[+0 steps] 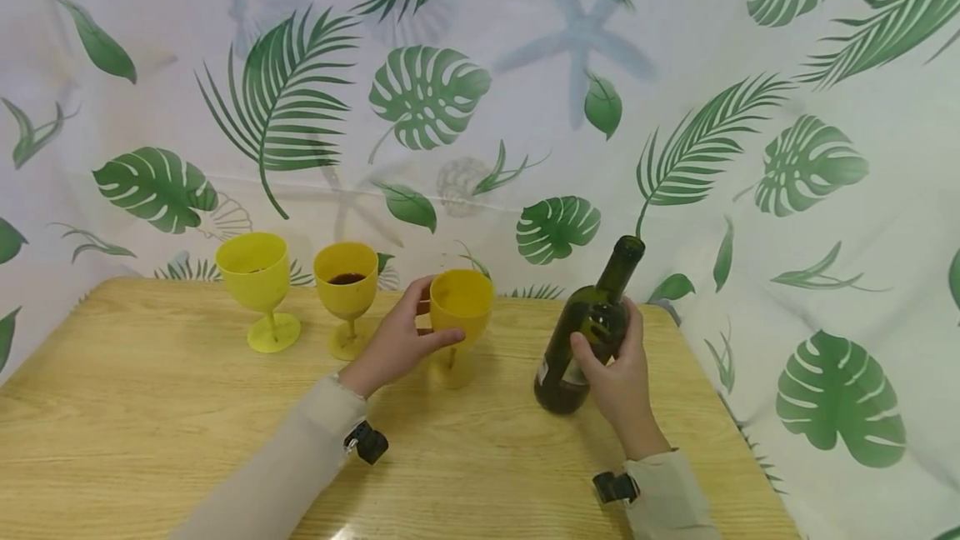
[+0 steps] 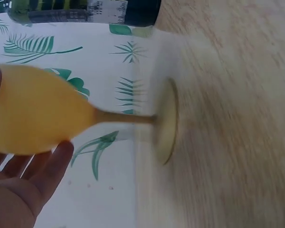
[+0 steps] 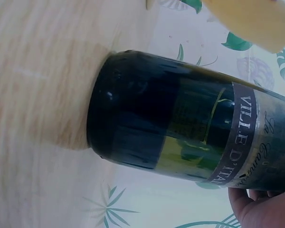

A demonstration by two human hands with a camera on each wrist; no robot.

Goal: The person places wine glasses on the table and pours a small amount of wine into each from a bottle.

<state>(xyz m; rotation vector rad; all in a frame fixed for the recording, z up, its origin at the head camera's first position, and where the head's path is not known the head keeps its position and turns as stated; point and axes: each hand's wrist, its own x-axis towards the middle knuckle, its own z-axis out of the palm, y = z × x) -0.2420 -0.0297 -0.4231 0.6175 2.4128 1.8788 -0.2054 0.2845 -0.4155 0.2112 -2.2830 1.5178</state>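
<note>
Bottle, dark green glass, sits right of centre in the head view, its long axis tilted with the neck leaning toward the upper right; our right hand wraps its body. Just left of it stands the nearest yellow goblet, upright, with our left hand curled round the bowl, so each hand already has its own object. Two more yellow goblets stand further left, one holding dark liquid. Underneath lies the wooden table, behind it a leaf-print curtain
</note>
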